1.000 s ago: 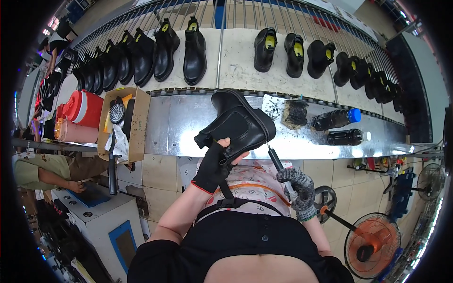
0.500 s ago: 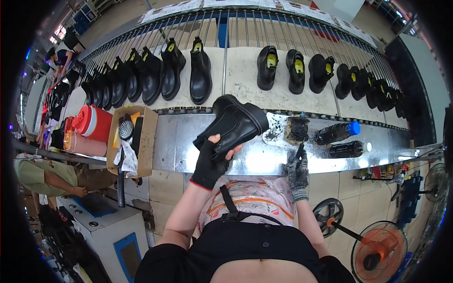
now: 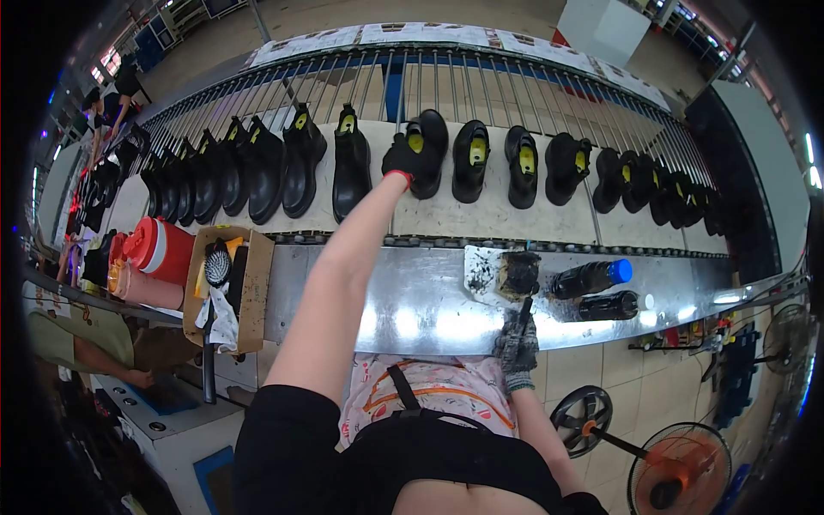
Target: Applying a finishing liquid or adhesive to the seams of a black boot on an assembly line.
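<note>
Shifted over upper-centre white belt (image 3: 481, 225): black ankle boot (image 3: 436, 150), outstretched left hand (image 3: 403, 161) gripping it; right hand (image 3: 518, 338) clasps slim dark tool (image 3: 525, 311).

a footwear workshop, with black boots (image 3: 433, 154) lined along a conveyor (image 3: 489, 222).

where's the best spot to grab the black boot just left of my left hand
Probably the shaft, just below its open top, pinched across its sides from above. The black boot looks upright with its toe towards you, and the shaft is narrower than the foot. Bare belt on its left leaves some finger room.
</note>
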